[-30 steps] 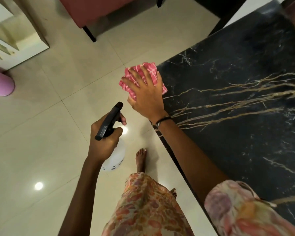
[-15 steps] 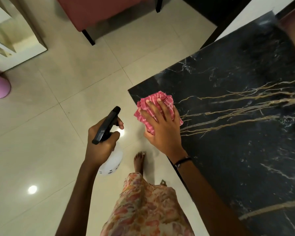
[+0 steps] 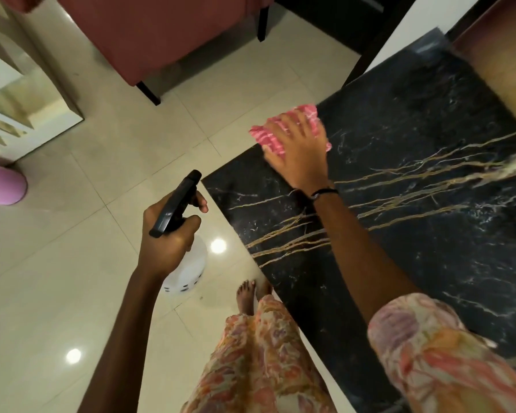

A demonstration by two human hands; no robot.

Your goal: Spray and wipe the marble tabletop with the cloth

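A black marble tabletop [image 3: 414, 222] with gold and white veins fills the right side. My right hand [image 3: 300, 156] presses flat on a folded pink-and-white cloth [image 3: 268, 138] at the table's left edge, with part of the cloth hanging past the edge. My left hand [image 3: 168, 236] grips a white spray bottle [image 3: 188, 272] with a black trigger head [image 3: 174, 204], held over the floor to the left of the table's near corner.
A red upholstered chair [image 3: 161, 34] on dark legs stands on the tiled floor beyond the table. A pink object [image 3: 2, 186] sits at the left edge, beside a pale cabinet [image 3: 21, 93]. My bare foot [image 3: 246, 296] and floral dress are below.
My right hand has slid the cloth away from me along the table's left edge, after pulling it toward the near corner. The spray bottle stays put in my left hand.
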